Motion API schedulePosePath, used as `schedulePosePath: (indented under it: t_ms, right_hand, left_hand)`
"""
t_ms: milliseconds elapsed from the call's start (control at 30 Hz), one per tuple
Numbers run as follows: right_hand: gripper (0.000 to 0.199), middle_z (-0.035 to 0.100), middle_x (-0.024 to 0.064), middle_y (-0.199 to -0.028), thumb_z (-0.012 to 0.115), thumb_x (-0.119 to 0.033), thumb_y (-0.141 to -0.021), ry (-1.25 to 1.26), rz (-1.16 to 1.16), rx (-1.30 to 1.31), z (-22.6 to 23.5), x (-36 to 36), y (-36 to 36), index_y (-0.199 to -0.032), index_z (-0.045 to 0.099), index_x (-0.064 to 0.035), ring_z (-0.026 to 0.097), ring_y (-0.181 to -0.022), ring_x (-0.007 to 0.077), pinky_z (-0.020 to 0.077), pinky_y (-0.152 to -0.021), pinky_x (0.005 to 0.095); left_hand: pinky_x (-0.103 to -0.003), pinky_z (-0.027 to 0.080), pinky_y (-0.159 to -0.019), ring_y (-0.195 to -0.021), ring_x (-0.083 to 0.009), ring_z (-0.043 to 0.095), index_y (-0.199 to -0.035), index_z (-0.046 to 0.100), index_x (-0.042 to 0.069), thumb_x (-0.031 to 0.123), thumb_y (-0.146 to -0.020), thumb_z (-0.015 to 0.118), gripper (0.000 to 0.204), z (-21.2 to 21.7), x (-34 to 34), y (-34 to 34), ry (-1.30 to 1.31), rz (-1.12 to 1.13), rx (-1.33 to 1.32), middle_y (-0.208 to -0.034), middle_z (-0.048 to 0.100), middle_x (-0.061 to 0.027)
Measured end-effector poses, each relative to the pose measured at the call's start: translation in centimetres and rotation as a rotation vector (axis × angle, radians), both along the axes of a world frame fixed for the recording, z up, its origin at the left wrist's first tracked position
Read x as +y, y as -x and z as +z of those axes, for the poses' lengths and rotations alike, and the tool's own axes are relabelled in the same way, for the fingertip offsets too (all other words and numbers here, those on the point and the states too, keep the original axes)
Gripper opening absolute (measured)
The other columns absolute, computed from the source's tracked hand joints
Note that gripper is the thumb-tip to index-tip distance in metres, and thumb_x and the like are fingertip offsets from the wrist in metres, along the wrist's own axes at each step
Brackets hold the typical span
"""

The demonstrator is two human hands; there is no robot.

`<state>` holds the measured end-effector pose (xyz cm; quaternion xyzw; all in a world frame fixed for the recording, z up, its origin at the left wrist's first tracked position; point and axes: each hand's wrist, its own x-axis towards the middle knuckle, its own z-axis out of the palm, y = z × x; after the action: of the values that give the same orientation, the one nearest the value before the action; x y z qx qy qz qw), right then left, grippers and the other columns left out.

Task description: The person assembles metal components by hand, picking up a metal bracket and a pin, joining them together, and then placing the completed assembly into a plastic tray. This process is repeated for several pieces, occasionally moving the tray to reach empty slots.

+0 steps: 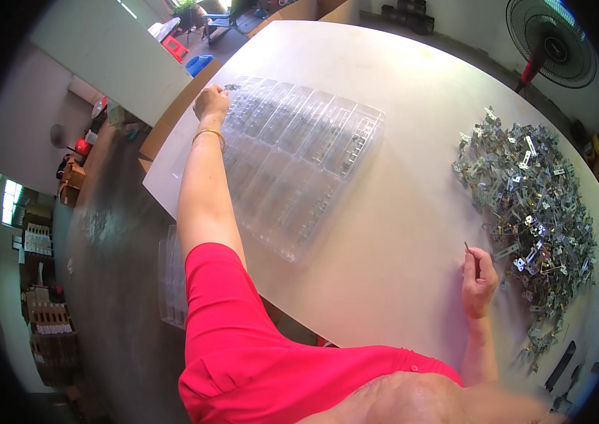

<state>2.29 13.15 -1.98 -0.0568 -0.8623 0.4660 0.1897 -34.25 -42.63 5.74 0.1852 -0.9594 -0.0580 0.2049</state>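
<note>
My left arm is stretched far out over the table. At its end my left hand (212, 104) pinches a small metal bracket (231, 87) by the far left corner of a clear plastic tray (378, 116). The tray is divided into long compartments, and small metal parts lie in rows in several of them. On the right, my right hand (479, 281) is closed, with a thin metal piece (466, 246) sticking up from its fingertips; its exact kind is too small to tell. Close beside that hand spreads a big heap of loose metal brackets (536, 205).
The white table (398, 233) carries tray and heap. Another clear tray (170, 283) sits lower, off the table's left edge. Cardboard (172, 113) stands along the far left edge. A floor fan (554, 48) is beyond the far right corner. Black tools (561, 365) lie near right.
</note>
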Motion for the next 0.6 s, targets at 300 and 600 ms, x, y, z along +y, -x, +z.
schedulePosePath:
  t_ms: [300,600]
  right_hand:
    - [0.007,0.060,-0.0002,-0.076,0.061,-0.004,-0.096,-0.012,0.002,-0.041,0.5,-0.1,0.2,-0.103,0.064,-0.0044,0.056,-0.067,0.0068,0.0453,-0.060,0.0225]
    - [0.006,0.060,0.0005,-0.075,0.062,-0.005,-0.096,-0.047,-0.019,-0.037,0.6,-0.2,-0.6,-0.102,0.064,-0.0040,0.055,-0.066,0.0074,0.0450,-0.060,0.0233]
  left_hand:
    - [-0.043,0.051,-0.090,-0.105,-0.0278,0.068,-0.102,0.074,0.016,0.034,-0.087,0.067,0.024,-1.1,-1.2,1.4,-0.010,-0.007,-0.063,-0.106,0.073,-0.0090]
    - [-0.045,0.051,-0.092,-0.107,-0.0298,0.068,-0.103,0.075,0.016,0.035,-0.088,0.063,0.027,-1.1,0.0,0.2,-0.009,-0.021,-0.120,-0.112,0.072,-0.0105]
